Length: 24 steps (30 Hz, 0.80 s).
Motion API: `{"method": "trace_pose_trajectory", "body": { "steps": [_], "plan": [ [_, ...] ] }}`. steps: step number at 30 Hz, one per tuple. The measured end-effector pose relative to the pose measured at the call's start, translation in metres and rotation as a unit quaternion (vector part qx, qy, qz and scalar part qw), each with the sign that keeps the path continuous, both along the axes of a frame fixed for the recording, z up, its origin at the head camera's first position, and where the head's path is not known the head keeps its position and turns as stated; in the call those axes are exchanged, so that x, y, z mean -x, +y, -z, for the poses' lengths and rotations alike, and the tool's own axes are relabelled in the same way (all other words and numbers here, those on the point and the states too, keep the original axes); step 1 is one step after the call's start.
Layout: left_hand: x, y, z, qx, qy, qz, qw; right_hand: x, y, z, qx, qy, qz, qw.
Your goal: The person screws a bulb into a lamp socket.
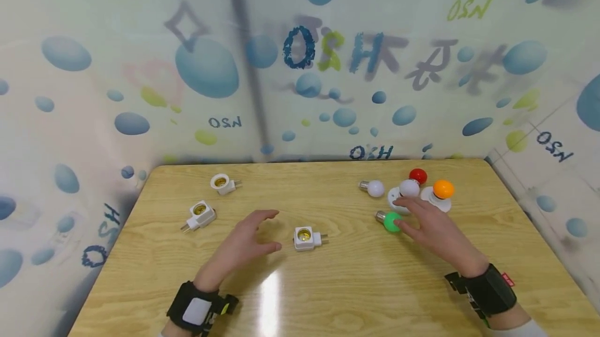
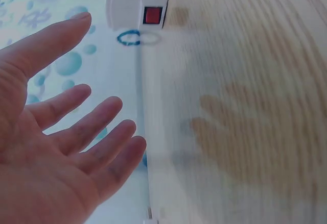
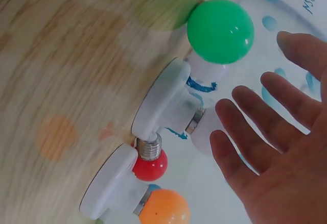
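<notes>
My left hand (image 1: 244, 243) is held over the table with thumb and fingers spread, holding nothing. Just right of it lies a white plug-in lamp socket (image 1: 307, 238), its prongs pointing right; the left wrist view shows a red switch (image 2: 153, 15) on a white socket. On the right, my right hand (image 1: 433, 230) reaches over the bulbs, fingers extended and nothing in its grasp. Close to its thumb, a green bulb (image 1: 391, 222) lies on its side. A white bulb (image 1: 410, 188) sits in a round white base (image 1: 395, 199), which the fingers partly cover in the head view.
An orange bulb (image 1: 443, 189) stands in a second round base (image 1: 436, 201), with a red bulb (image 1: 418, 175) behind. Another white bulb (image 1: 376, 188) lies to the left of these. Two more plug-in sockets, one round-faced (image 1: 223, 184) and one squarer (image 1: 202, 214), lie at the table's left.
</notes>
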<state>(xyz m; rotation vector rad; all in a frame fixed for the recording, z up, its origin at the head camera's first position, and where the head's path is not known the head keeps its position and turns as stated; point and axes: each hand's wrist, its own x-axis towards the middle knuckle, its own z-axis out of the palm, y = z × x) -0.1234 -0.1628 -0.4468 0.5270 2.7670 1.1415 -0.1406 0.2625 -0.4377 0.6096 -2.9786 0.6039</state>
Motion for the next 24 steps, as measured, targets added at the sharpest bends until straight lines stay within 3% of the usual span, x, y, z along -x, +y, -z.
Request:
{"method": "trace_pose_trajectory", "body": {
  "steps": [9,17,24],
  "plan": [
    [-0.001,-0.013,0.003,0.004,0.002,-0.024,0.9997,0.006,-0.007,0.008,-0.024,-0.017,0.001,1.000],
    [-0.003,-0.016,0.000,0.004,-0.012,-0.032,0.9994,0.006,-0.008,0.014,-0.044,-0.003,0.000,0.999],
    [-0.005,-0.018,0.001,-0.007,-0.012,-0.034,0.9993,0.006,-0.008,0.015,-0.045,-0.021,-0.002,0.999]
  ]
}}
